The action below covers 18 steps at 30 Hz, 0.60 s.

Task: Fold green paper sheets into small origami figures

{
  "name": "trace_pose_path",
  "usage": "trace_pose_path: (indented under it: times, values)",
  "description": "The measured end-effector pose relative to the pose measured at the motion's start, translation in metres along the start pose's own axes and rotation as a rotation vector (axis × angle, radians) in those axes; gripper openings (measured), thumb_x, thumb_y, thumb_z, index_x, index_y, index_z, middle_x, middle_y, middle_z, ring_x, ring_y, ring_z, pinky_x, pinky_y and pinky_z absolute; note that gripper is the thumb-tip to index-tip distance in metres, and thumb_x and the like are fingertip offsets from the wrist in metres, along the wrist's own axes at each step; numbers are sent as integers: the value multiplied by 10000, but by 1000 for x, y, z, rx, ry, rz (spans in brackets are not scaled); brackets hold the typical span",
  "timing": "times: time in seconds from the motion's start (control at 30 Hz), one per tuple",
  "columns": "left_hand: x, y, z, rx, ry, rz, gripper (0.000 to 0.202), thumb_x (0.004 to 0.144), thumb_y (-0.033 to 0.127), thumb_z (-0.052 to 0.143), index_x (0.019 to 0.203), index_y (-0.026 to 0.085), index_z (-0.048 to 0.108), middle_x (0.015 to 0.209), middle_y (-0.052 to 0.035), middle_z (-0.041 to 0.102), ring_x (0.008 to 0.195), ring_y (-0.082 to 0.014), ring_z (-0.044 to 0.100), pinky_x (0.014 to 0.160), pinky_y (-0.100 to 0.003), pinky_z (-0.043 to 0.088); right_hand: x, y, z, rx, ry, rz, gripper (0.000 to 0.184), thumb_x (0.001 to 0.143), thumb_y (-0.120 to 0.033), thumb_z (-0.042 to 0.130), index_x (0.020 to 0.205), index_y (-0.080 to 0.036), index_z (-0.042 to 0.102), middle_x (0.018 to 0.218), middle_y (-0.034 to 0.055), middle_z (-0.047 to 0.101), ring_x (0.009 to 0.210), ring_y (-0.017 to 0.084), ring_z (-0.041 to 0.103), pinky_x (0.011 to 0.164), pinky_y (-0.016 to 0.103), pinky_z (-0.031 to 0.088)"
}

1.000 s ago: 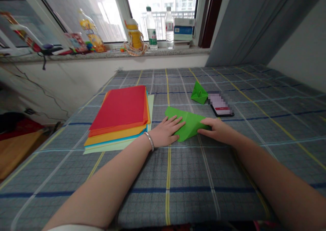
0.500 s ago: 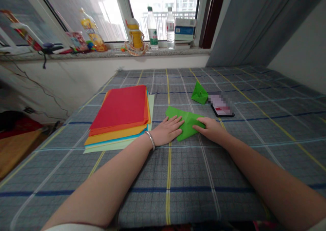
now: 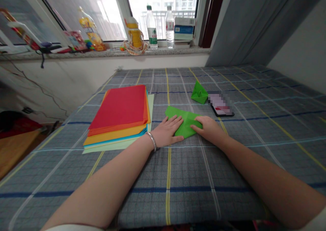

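A folded sheet of green paper lies on the checked cloth, with crease lines across its middle. My left hand rests flat on its left part, fingers stretched out and the thumb near the lower edge. At the right end, my right hand grips the paper, thumb on top and fingers curled over its edge. Just beyond stands a small green folded-paper piece with a pointed top; neither hand touches it.
To the left lies a stack of coloured paper, red on top. A phone with a blurred screen lies at the right. Along the windowsill stand bottles, a yellow flask and boxes.
My left thumb has spread down and away from its fingers, toward the paper's lower edge. The right hand has shifted slightly left, and the lower corner of the green paper looks folded or covered.
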<state>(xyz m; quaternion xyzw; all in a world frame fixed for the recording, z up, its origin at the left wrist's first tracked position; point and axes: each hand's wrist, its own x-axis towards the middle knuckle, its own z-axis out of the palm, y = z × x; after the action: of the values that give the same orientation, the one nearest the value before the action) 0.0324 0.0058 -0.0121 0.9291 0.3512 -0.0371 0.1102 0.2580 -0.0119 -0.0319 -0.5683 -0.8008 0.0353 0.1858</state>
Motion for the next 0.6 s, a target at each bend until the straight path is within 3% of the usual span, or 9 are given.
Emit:
trace_pose_path:
  times: [0.2, 0.33, 0.6]
  values:
    - [0, 1, -1, 6, 5, -8, 800, 898, 571, 415, 1502, 149, 104, 1565, -127, 153, 1457, -263, 78, 1155, -508, 114, -2, -2, -1, 119, 51, 19, 276, 821, -344, 604, 1049, -203, 542, 958, 69, 661, 866, 230, 614, 750, 336, 447]
    - [-1, 2, 0, 29, 17, -7, 766, 911, 561, 394, 1503, 163, 113, 1567, -119, 149, 1457, -262, 81, 1153, -507, 123, -2, -4, -3, 47, 41, -80, 221, 856, -339, 569, 1031, -216, 624, 969, 72, 642, 916, 231, 595, 824, 350, 444]
    - [-3, 5, 2, 76, 44, -12, 703, 927, 545, 356, 1495, 173, 175, 1571, -102, 151, 1452, -273, 113, 1156, -501, 121, -3, -4, -4, -2, -14, -75, 307, 888, -379, 540, 1137, -263, 677, 919, 72, 612, 845, 206, 589, 801, 332, 454]
